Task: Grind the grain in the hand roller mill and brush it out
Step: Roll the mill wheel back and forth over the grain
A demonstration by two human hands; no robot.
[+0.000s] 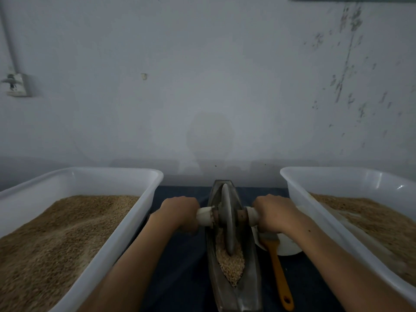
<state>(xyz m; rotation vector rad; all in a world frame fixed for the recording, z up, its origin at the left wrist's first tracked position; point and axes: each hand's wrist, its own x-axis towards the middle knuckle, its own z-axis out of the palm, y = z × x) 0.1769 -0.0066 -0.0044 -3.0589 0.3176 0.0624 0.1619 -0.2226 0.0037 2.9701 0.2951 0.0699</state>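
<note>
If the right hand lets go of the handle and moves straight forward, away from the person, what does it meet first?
Probably nothing until the wall. The right hand sits between the mill trough and the right tub, and the dark table surface ahead looks free, though depth is uncertain.

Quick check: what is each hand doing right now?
Left hand: grips the left handle of the roller wheel.
Right hand: grips the right handle.
</note>
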